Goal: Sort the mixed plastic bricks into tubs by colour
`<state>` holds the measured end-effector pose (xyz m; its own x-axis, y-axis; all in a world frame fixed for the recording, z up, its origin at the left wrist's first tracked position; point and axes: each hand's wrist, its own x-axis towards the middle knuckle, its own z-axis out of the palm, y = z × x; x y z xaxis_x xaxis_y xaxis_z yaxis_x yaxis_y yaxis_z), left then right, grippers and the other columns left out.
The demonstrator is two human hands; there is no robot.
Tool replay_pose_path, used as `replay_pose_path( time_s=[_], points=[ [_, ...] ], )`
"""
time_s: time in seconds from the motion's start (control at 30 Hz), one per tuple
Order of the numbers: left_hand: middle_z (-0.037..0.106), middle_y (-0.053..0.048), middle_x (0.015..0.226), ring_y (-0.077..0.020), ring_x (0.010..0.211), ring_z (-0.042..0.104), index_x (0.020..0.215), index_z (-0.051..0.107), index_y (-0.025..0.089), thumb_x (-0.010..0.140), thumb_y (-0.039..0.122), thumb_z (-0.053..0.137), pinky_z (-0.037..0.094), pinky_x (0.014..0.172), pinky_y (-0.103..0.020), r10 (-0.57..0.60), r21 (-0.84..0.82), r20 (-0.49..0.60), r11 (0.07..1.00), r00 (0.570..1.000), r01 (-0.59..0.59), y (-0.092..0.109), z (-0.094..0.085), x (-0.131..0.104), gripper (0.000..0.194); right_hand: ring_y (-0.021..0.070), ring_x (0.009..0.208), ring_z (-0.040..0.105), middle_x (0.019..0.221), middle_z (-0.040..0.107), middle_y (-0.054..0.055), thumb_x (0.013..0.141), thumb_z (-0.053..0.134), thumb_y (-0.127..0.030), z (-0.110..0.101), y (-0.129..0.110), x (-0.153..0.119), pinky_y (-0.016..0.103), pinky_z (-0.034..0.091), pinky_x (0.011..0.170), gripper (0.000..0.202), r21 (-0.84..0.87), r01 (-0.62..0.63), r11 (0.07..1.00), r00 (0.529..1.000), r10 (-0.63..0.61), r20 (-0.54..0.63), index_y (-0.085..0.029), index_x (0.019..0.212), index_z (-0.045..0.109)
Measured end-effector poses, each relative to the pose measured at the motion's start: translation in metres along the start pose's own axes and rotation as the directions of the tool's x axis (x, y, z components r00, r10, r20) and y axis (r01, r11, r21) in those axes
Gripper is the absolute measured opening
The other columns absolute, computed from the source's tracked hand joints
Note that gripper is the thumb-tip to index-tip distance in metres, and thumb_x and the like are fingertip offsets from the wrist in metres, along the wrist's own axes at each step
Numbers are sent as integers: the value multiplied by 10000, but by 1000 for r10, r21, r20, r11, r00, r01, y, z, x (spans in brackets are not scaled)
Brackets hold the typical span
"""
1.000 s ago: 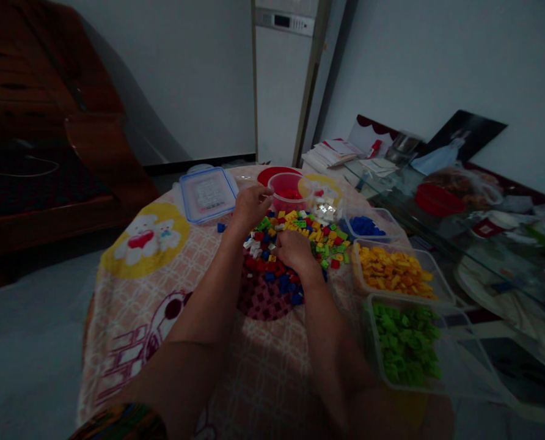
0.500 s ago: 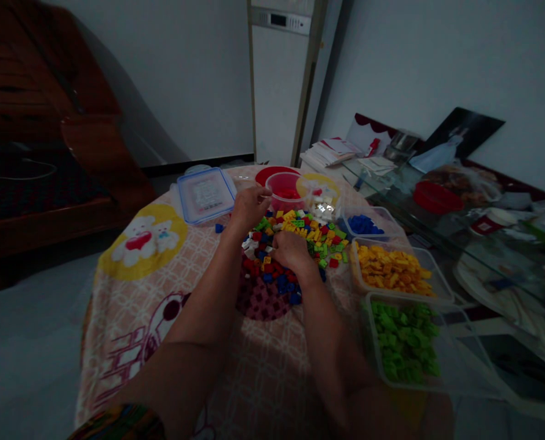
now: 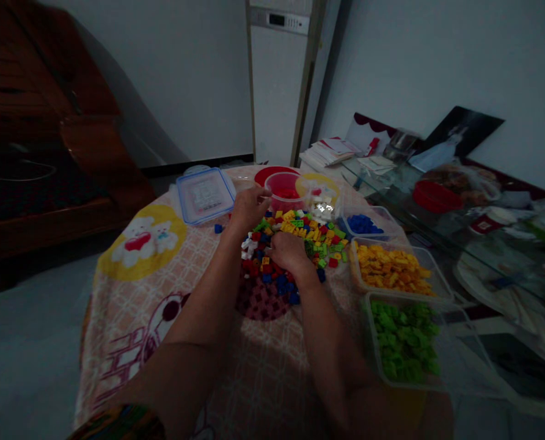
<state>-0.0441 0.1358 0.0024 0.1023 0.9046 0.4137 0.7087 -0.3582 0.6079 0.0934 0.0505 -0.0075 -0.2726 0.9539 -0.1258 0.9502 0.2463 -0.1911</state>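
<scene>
My left hand [image 3: 250, 205] hovers beside the pink round tub [image 3: 285, 190], its fingers bent together near the rim; whatever may be between them is too small to see. Red pieces lie inside that tub. In the pile of mixed toy building bricks [image 3: 316, 235], my right hand [image 3: 289, 250] reaches down with curled fingers among red and white bricks. Its fingertips are partly hidden, so I cannot make out what they pinch. Blue bricks [image 3: 285, 285] lie just in front of that hand.
At the right stand clear boxes of blue bricks [image 3: 365, 224], yellow bricks [image 3: 394, 269] and green bricks [image 3: 405, 342]. A blue-rimmed lid [image 3: 206, 195] lies back left, near one loose blue brick [image 3: 218, 228]. Beyond the boxes is a cluttered glass table [image 3: 437, 226].
My right hand has shifted slightly left within the pile. My left hand stays by the pink tub, nearly unmoved.
</scene>
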Motion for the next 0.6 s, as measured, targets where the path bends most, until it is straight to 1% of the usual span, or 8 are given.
replay_pose_path(
  time_s=[0.07, 0.13, 0.23, 0.3, 0.37, 0.4, 0.47, 0.6],
  points=[
    [813, -97, 1042, -231, 922, 740, 1089, 811, 154, 855, 249, 577, 567, 932, -344, 3, 2, 0, 1000, 1000, -3, 0, 0, 0, 345, 262, 1179, 710, 1167, 786, 138, 962, 628, -340, -1, 1, 0, 324, 534, 937, 263, 19, 1, 1000, 1000, -1, 5, -185, 1095, 795],
    [813, -98, 1037, -229, 909, 738, 1087, 810, 151, 855, 249, 573, 568, 924, -344, 4, -1, -4, 1000, 1000, -4, 0, -1, 0, 346, 253, 1125, 728, 1091, 802, 124, 950, 659, -366, -2, 6, 1, 309, 537, 908, 236, 83, 5, 997, 1000, -5, 0, -188, 994, 807],
    [810, -104, 1042, -228, 898, 736, 1084, 808, 142, 856, 250, 574, 566, 916, -343, 7, -5, -10, 1000, 1000, -8, 0, -1, 0, 344, 209, 906, 762, 862, 800, 75, 939, 683, -373, -2, 20, 2, 262, 547, 778, 248, 337, 6, 942, 998, 16, -63, -179, 817, 780],
    [807, -110, 1056, -228, 899, 736, 1090, 806, 136, 856, 248, 576, 563, 922, -347, 11, -8, -13, 1000, 1000, -11, 0, -1, 0, 346, 164, 688, 735, 714, 755, 32, 942, 664, -357, -2, 31, 3, 224, 532, 627, 259, 595, -25, 804, 989, 106, -102, -171, 777, 738],
    [806, -112, 1066, -229, 909, 736, 1096, 805, 133, 857, 245, 577, 560, 933, -349, 8, -9, -14, 1000, 1000, -8, 0, -1, 0, 348, 134, 534, 678, 623, 705, -5, 925, 662, -330, -1, 42, 4, 195, 490, 493, 223, 806, -42, 590, 969, 221, -112, -171, 773, 698],
    [806, -112, 1066, -229, 914, 736, 1097, 805, 133, 858, 242, 576, 559, 937, -349, 4, -7, -13, 1000, 1000, -5, 1, -2, 0, 348, 126, 496, 660, 597, 688, -16, 908, 673, -313, -1, 47, 4, 183, 472, 450, 199, 874, -34, 485, 955, 274, -115, -171, 769, 681],
    [806, -110, 1065, -227, 925, 737, 1098, 806, 131, 863, 237, 571, 556, 941, -346, -1, -3, -8, 1000, 1000, 1, 2, -2, 0, 348, 118, 458, 645, 566, 670, -27, 874, 690, -274, 0, 56, 5, 166, 456, 403, 157, 950, 7, 312, 919, 373, -129, -170, 761, 654],
    [807, -106, 1066, -227, 933, 738, 1100, 805, 135, 871, 231, 570, 555, 935, -341, -3, 9, -5, 1000, 1000, 3, 3, -3, 0, 343, 121, 446, 645, 535, 652, -27, 847, 703, -254, 0, 73, 10, 175, 512, 419, 168, 990, 115, 87, 819, 556, -144, -174, 732, 611]
  ],
)
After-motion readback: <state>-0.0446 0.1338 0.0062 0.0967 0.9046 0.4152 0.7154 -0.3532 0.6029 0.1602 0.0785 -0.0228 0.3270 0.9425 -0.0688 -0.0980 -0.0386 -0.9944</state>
